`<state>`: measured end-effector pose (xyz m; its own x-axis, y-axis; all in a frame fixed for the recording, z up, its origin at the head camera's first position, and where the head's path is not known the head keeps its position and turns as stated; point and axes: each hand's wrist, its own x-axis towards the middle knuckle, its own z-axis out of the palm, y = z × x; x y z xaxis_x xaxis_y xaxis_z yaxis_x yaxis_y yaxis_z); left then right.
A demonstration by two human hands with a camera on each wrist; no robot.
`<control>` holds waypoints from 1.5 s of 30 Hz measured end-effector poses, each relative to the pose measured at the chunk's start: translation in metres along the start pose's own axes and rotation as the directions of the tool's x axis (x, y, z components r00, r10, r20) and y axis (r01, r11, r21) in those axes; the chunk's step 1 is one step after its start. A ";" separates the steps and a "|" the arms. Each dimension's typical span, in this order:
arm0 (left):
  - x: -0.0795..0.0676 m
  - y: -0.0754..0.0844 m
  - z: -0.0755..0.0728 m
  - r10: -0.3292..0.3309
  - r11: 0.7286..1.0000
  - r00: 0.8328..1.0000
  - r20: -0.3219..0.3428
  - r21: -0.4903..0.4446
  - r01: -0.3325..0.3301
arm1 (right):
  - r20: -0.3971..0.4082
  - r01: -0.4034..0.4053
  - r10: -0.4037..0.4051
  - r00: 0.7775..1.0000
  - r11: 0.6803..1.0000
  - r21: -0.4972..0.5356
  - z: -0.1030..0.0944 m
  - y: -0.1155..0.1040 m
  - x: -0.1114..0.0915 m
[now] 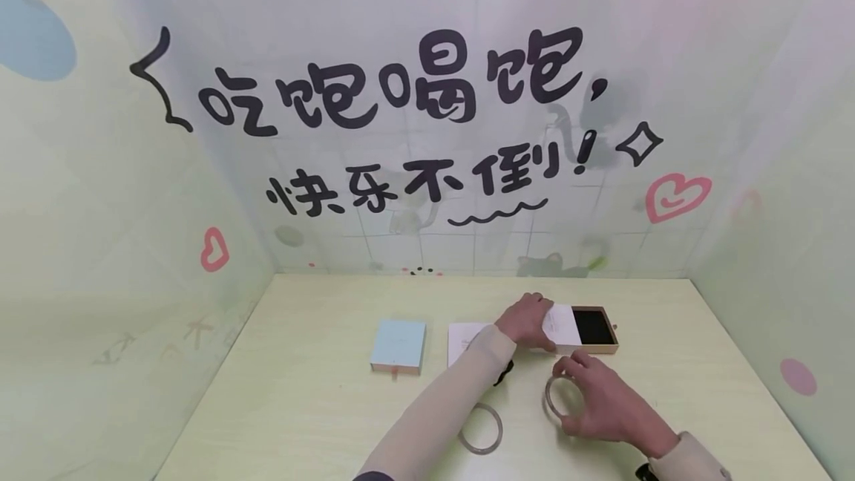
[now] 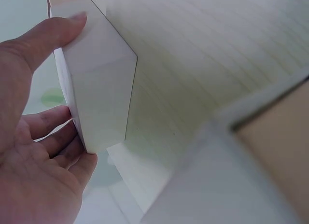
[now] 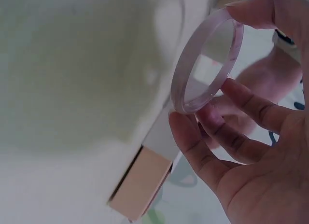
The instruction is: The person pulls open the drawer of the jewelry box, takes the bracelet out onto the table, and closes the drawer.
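Note:
With thumb and fingers on opposite sides, my left hand (image 1: 526, 321) grips a white sliding box (image 1: 564, 325) at the back right of the table. Its drawer (image 1: 594, 326) is pulled partway out to the right and shows a black lining. In front of it, my right hand (image 1: 604, 399) pinches a pale translucent bangle (image 3: 188, 64) between thumb and fingertips, tilted up on edge. A second bangle (image 1: 499, 429) lies flat on the table, left of the right hand, its left rim beside the left sleeve.
A light blue box (image 1: 398, 344) with a small tab sits left of centre. Between it and the gripped box is another whitish box (image 1: 461, 336), partly hidden by the left forearm. Printed fabric walls (image 1: 427, 243) enclose the pale wooden table (image 1: 300, 377) at back and sides.

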<state>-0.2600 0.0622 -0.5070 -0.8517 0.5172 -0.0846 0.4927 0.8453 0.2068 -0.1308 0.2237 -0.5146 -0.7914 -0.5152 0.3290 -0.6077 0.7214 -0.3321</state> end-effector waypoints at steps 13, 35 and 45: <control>0.002 -0.001 0.004 -0.013 1.000 1.000 0.013 -0.026 0.013 | 0.163 0.021 -0.007 0.987 0.996 -0.084 0.016 -0.021 -0.012; 0.004 -0.002 0.006 -0.029 0.999 0.999 0.023 -0.017 0.029 | 0.127 0.111 -0.096 0.987 0.987 -0.119 0.007 -0.011 -0.011; 0.002 0.000 0.004 -0.004 1.000 1.000 0.001 -0.012 0.004 | -0.023 0.128 -0.130 0.991 0.991 -0.049 -0.011 0.020 0.002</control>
<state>-0.2612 0.0640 -0.5112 -0.8533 0.5141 -0.0866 0.4873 0.8455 0.2184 -0.1437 0.2420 -0.5112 -0.7041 -0.5935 0.3898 -0.7004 0.6710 -0.2434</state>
